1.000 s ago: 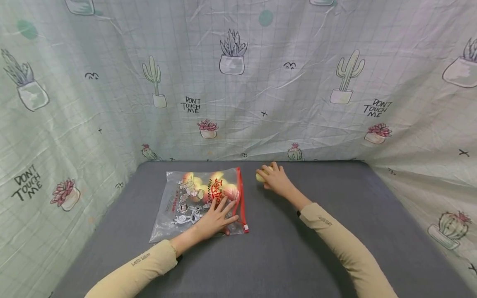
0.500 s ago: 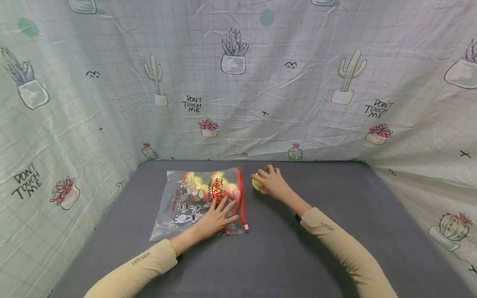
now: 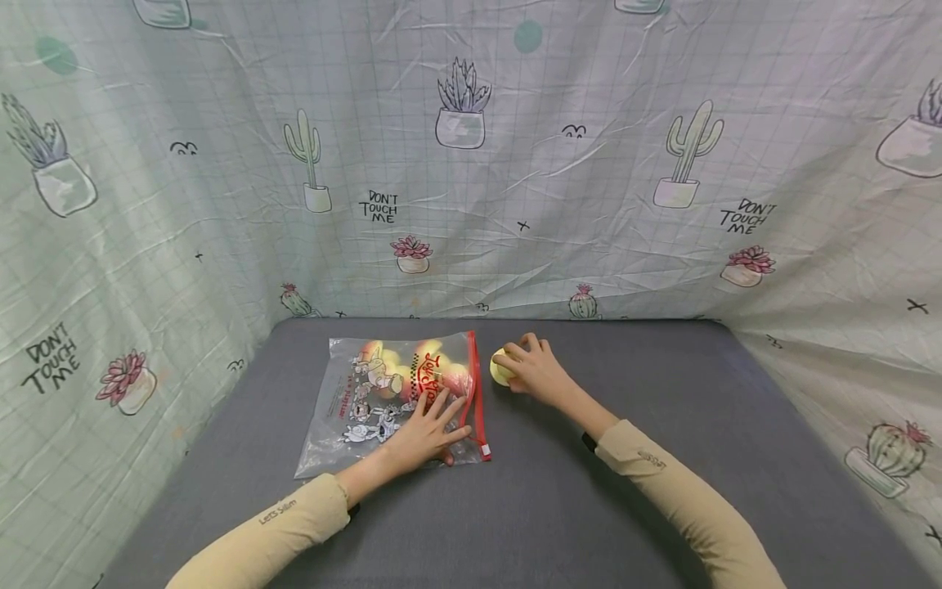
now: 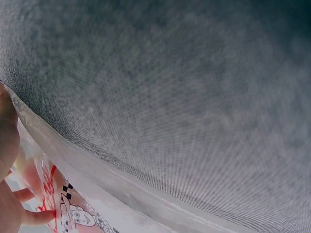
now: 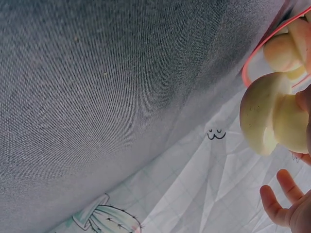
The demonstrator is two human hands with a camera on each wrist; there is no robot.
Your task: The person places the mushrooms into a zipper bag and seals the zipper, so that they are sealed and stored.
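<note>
A clear zip bag (image 3: 324,442) with red print and a red zip edge lies on the table. Several yellow-and-red rounded pieces (image 3: 383,360) show through its film. My left hand (image 3: 415,438) rests on the bag's near right part, fingers spread over the film; in the left wrist view its thumb (image 4: 7,141) is at the bag's edge. Just right of the zip edge, my right hand (image 3: 540,372) holds a pale yellow toy mushroom (image 5: 265,111) by its stem, the smooth round cap turned toward the bag. Two fingers (image 5: 286,187) of that hand stand clear of it.
A grey table (image 3: 559,507) lies under both hands. Behind it and at the sides hangs a pale curtain (image 3: 471,221) printed with cacti. A white zip slider (image 3: 485,449) sits at the near end of the red edge.
My right hand has moved left and slightly nearer with the toy mushroom, closer to the bag's red edge. The left hand and the bag have stayed in place.
</note>
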